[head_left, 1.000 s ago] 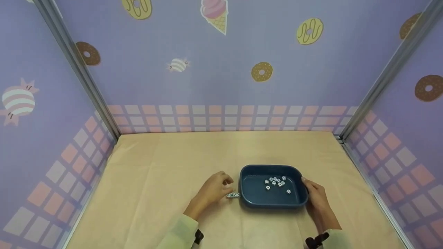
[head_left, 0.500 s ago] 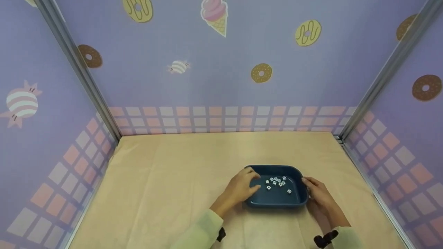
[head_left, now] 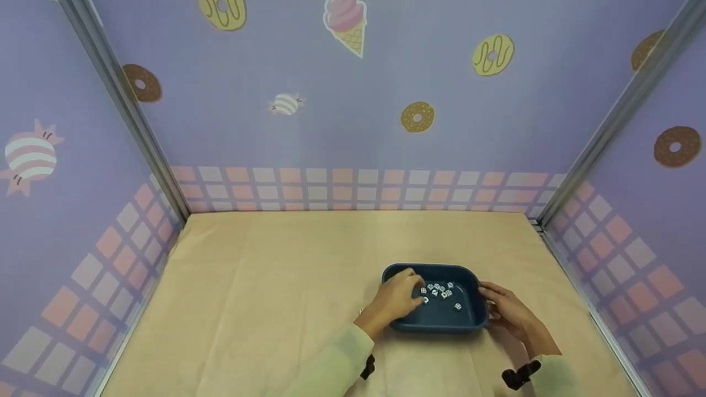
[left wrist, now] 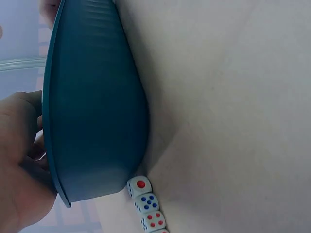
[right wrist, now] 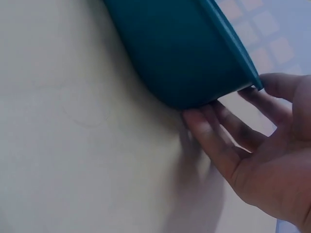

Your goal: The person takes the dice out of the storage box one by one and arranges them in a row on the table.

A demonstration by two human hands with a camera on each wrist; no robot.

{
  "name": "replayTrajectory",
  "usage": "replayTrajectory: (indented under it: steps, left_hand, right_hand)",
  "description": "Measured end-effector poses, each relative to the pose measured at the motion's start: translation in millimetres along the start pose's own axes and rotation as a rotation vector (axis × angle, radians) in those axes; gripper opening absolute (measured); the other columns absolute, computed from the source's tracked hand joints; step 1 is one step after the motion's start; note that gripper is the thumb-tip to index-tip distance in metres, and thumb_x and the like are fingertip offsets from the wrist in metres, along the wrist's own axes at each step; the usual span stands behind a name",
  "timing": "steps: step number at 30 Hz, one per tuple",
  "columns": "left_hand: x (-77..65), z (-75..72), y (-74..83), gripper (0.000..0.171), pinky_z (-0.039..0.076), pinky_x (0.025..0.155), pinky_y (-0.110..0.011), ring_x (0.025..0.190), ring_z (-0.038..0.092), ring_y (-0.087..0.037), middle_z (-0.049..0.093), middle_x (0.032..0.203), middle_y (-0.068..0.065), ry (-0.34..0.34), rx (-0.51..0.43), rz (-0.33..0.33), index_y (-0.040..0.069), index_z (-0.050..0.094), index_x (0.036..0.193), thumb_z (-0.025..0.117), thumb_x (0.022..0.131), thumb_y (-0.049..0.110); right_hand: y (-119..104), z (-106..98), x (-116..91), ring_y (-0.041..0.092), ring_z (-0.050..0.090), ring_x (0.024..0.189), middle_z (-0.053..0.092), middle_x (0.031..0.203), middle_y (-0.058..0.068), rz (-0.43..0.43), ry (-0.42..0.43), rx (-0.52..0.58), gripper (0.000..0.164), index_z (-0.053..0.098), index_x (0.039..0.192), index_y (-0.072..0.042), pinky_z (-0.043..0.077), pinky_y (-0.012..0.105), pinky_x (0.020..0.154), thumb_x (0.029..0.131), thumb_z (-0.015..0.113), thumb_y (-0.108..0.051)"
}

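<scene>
A dark blue rectangular baking dish (head_left: 441, 329) stands on the cloth, with several white dice (head_left: 444, 294) loose inside, mostly bunched towards its back middle. My left hand (head_left: 396, 298) reaches over the left rim into it; thumb and fingers are apart and bent beside the nearest dice. In the left wrist view the dish wall hides those fingertips. My right hand (head_left: 508, 311) grips the dish's right end, thumb at the rim and fingers against the underside of the wall. A row of touching dice (left wrist: 147, 204) lies on the cloth against the outside of the left wall, mostly covered by my left hand in the head view.
A cream cloth (head_left: 265, 286) covers the table. Purple walls (head_left: 353, 138) printed with sweets and donuts close in the back and both sides, with metal posts (head_left: 146, 143) at the corners.
My left hand has moved right from the row of dice on the cloth, over the rim and into the dish. My right hand stays at the right end.
</scene>
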State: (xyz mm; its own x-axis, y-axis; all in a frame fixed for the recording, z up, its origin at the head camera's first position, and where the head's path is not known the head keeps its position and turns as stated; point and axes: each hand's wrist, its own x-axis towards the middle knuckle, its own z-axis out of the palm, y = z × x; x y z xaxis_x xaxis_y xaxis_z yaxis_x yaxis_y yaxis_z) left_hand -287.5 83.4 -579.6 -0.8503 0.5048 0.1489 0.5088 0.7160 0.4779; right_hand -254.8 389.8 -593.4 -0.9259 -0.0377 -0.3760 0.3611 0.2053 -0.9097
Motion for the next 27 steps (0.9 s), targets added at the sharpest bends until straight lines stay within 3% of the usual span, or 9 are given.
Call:
replayTrajectory:
  steps: [6, 11, 20, 27]
  left_hand:
    - [5.5, 7.7, 4.3, 0.027, 0.054, 0.088, -0.024, 0.099, 0.062, -0.006, 0.063, 0.107, 0.009, -0.038, 0.048, -0.02, 0.02, 0.077, 0.121, 0.082, 0.095, 0.029]
    - [9.8, 13.0, 2.6, 0.025, 0.055, 0.087, -0.025, 0.098, 0.063, -0.007, 0.064, 0.107, 0.009, -0.029, 0.1, 0.034, 0.021, 0.078, 0.119, 0.082, 0.095, 0.028]
    - [10.2, 21.0, -0.8, 0.025, 0.055, 0.089, -0.026, 0.103, 0.063, -0.008, 0.065, 0.113, 0.011, -0.071, 0.156, 0.019, 0.027, 0.077, 0.122, 0.079, 0.098, 0.031]
    - [11.8, 24.2, 2.4, 0.024, 0.057, 0.089, -0.03, 0.106, 0.064, -0.011, 0.065, 0.115, 0.01, -0.086, 0.235, 0.03, 0.029, 0.078, 0.123, 0.078, 0.098, 0.032]
  right_hand:
    - [4, 3, 1, 0.023, 0.053, 0.103, 0.047, 0.146, 0.017, 0.011, 0.031, 0.007, 0.062, 0.039, 0.162, -0.006, 0.052, 0.04, 0.086, 0.112, 0.054, -0.037]
    - [6, 8, 1, 0.024, 0.054, 0.115, 0.044, 0.155, 0.02, 0.001, 0.039, 0.031, 0.063, 0.037, 0.163, -0.005, 0.055, 0.043, 0.093, 0.112, 0.054, -0.037]
    - [10, 15, 1, 0.022, 0.06, 0.113, 0.056, 0.147, 0.019, -0.031, 0.065, 0.091, 0.06, 0.043, 0.159, -0.002, 0.057, 0.042, 0.089, 0.111, 0.056, -0.036]
    - [11, 12, 3, 0.024, 0.06, 0.124, 0.047, 0.158, 0.023, -0.027, 0.07, 0.094, 0.063, 0.04, 0.161, -0.001, 0.057, 0.042, 0.092, 0.112, 0.054, -0.038]
